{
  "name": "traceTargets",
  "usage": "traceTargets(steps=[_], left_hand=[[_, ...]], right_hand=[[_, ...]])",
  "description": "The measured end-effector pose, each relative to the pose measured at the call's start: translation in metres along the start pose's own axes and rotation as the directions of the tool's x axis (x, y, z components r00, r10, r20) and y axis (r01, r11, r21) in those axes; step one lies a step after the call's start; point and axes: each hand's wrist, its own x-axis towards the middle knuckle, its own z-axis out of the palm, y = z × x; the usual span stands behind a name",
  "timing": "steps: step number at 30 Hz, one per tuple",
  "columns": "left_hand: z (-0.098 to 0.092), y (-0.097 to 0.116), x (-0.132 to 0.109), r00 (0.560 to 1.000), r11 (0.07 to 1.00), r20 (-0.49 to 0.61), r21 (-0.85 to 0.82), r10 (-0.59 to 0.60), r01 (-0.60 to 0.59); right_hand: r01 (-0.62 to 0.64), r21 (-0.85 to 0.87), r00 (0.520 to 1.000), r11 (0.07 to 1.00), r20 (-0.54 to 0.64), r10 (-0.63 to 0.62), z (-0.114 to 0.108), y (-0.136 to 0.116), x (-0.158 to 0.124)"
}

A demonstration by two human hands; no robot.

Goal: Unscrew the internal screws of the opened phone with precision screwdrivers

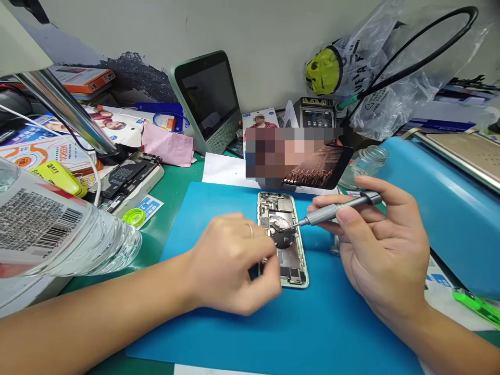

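An opened phone (287, 258) with its insides exposed lies on a blue mat (312, 328). My left hand (232, 263) rests on the phone's left edge with curled fingers gripping its side. My right hand (380, 250) is closed around a grey metal screwdriver (336, 209), whose tip touches the parts in the phone's middle.
A clear plastic bottle (58, 229) lies at the left. Another opened phone (128, 179) sits behind it beside a green cap (134, 216). A smart display (209, 101), a lit phone screen (316, 166), a glass jar (367, 161) and a blue machine (441, 208) surround the mat.
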Motion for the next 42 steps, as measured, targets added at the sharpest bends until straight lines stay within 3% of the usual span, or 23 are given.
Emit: traceTargets(steps=[4,8,11,14,19,23,28,31,37,42], left_hand=[[-0.001,0.015,-0.005,0.979,0.98,0.117,0.085,0.168,-0.179],[-0.01,0.035,-0.006,0.966,0.935,0.168,0.264,0.197,-0.237],[-0.016,0.042,-0.013,0.969,0.933,0.156,0.275,0.193,-0.23],[-0.017,0.039,-0.026,0.97,0.928,0.132,0.291,0.202,-0.233],[-0.011,0.026,-0.037,0.981,0.945,0.173,0.297,0.09,-0.139],[-0.01,0.02,-0.037,0.975,0.952,0.217,0.289,0.037,-0.1],[-0.01,0.016,-0.04,0.97,0.949,0.243,0.3,0.024,-0.099],[-0.01,0.014,-0.041,0.964,0.95,0.267,0.299,0.005,-0.088],[-0.006,0.013,-0.041,0.957,0.948,0.29,0.303,0.011,-0.103],[-0.004,0.013,-0.042,0.954,0.943,0.299,0.313,0.016,-0.114]], right_hand=[[0.093,-0.092,0.995,0.991,0.031,-0.091,0.002,-0.001,-0.004],[0.292,-0.198,0.956,0.936,0.086,-0.28,0.005,0.0,-0.011],[0.395,-0.231,0.918,0.889,0.134,-0.373,0.006,0.0,-0.014],[0.382,-0.249,0.922,0.89,0.169,-0.348,0.01,-0.007,-0.013],[0.289,-0.23,0.956,0.929,0.019,-0.293,0.032,-0.017,0.0],[0.272,-0.168,0.962,0.948,0.037,-0.269,0.042,-0.005,0.005],[0.309,-0.193,0.951,0.931,0.072,-0.301,0.036,0.011,0.001],[0.337,-0.215,0.941,0.917,0.115,-0.319,0.031,0.012,0.001],[0.37,-0.225,0.899,0.901,0.331,-0.287,0.022,0.005,0.004],[0.419,-0.215,0.86,0.882,0.406,-0.31,0.023,0.001,0.008]])
